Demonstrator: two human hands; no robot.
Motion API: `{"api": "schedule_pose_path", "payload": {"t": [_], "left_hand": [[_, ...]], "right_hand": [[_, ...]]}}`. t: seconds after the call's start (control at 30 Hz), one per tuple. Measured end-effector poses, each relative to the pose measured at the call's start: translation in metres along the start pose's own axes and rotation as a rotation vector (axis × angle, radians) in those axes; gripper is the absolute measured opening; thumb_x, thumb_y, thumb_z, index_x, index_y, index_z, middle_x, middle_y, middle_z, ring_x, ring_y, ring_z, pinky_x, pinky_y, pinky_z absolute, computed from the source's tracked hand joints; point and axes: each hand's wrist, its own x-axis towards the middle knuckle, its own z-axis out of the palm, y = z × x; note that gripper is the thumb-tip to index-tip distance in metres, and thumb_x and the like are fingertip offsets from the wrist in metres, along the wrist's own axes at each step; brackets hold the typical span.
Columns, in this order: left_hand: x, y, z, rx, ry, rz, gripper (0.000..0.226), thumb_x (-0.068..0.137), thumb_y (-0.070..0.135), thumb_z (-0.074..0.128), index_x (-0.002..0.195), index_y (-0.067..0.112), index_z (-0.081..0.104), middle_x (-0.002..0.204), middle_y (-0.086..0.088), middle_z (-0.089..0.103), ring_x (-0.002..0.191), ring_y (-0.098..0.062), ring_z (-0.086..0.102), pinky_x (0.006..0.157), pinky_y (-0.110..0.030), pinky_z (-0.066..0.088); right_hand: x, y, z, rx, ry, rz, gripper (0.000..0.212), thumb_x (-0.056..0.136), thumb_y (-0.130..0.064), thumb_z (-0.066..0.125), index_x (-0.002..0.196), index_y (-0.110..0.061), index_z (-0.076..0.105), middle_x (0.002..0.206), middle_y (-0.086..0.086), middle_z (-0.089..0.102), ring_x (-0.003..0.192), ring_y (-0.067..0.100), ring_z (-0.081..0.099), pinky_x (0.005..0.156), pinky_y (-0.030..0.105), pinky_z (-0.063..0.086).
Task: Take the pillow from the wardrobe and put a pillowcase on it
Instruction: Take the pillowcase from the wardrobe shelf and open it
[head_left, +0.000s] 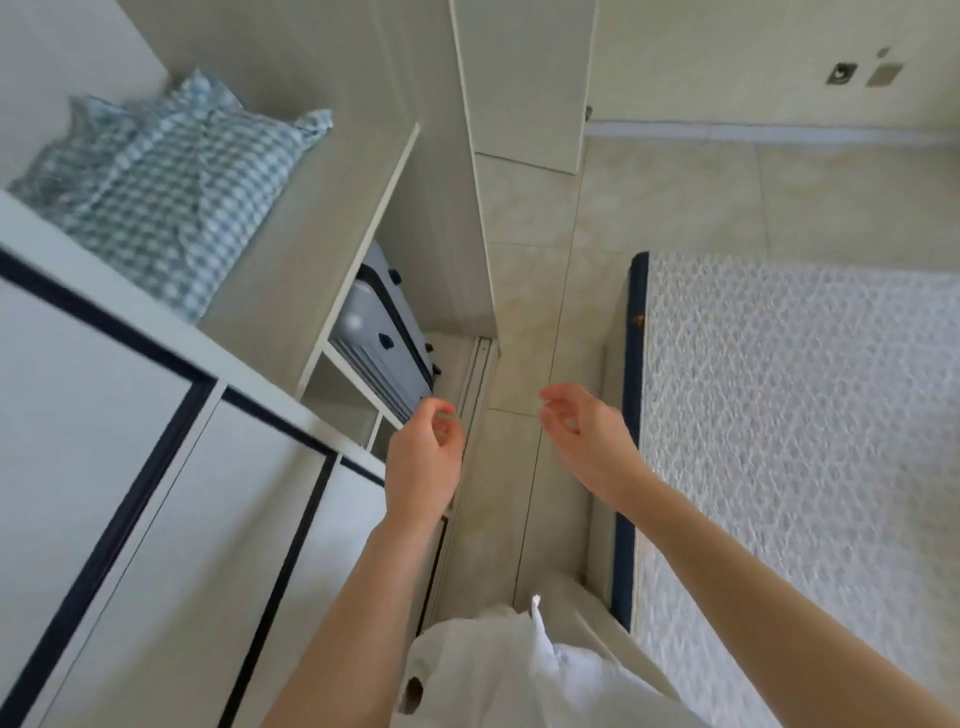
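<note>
A blue-and-white checked pillow (171, 192) lies on a pale shelf (322, 208) inside the open wardrobe, at the upper left. My left hand (423, 457) hovers in front of the wardrobe's lower edge, fingers loosely curled, holding nothing. My right hand (587, 436) is raised over the tiled floor beside the bed, fingers apart and empty. Both hands are well below and to the right of the pillow. No pillowcase is in view.
A grey suitcase (384, 338) stands under the shelf. A white sliding wardrobe door with dark trim (130, 467) fills the lower left. A bare quilted mattress with a navy edge (805, 441) lies to the right. A narrow strip of tiled floor (530, 312) runs between them.
</note>
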Motion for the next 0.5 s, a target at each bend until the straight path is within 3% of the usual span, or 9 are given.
{"api": "schedule_pose_path", "payload": {"t": [0.07, 0.2, 0.37, 0.5], "left_hand": [[0.028, 0.014, 0.003, -0.021, 0.041, -0.038, 0.016, 0.094, 0.018, 0.057, 0.110, 0.017, 0.061, 0.101, -0.002, 0.070, 0.091, -0.015, 0.065, 0.077, -0.030, 0.053], [0.081, 0.036, -0.003, -0.046, 0.145, -0.076, 0.016, 0.094, 0.018, 0.058, 0.109, 0.018, 0.061, 0.094, 0.001, 0.069, 0.084, -0.010, 0.063, 0.066, -0.017, 0.046], [0.158, 0.047, -0.016, -0.053, 0.296, -0.127, 0.016, 0.094, 0.018, 0.057, 0.109, 0.018, 0.063, 0.089, 0.004, 0.062, 0.072, -0.001, 0.055, 0.056, -0.010, 0.035], [0.218, 0.043, -0.030, -0.075, 0.434, -0.194, 0.013, 0.094, 0.017, 0.055, 0.105, 0.019, 0.061, 0.091, 0.006, 0.059, 0.070, 0.000, 0.052, 0.056, -0.013, 0.036]], "right_hand": [[0.041, -0.010, -0.014, -0.033, -0.052, -0.059, 0.030, 0.097, -0.030, 0.050, 0.125, -0.021, 0.055, 0.105, -0.009, 0.063, 0.096, 0.005, 0.058, 0.070, 0.007, 0.039], [0.117, -0.034, -0.029, -0.084, -0.119, -0.148, 0.031, 0.098, -0.030, 0.049, 0.126, -0.017, 0.055, 0.109, -0.004, 0.064, 0.099, 0.011, 0.058, 0.080, 0.021, 0.043], [0.203, -0.066, -0.023, -0.137, -0.174, -0.230, 0.029, 0.098, -0.027, 0.048, 0.124, -0.017, 0.056, 0.107, -0.003, 0.066, 0.099, 0.011, 0.060, 0.067, 0.006, 0.037], [0.267, -0.103, -0.005, -0.180, -0.229, -0.310, 0.029, 0.097, -0.025, 0.049, 0.123, -0.014, 0.057, 0.109, 0.002, 0.067, 0.095, 0.014, 0.060, 0.074, 0.019, 0.042]]}}
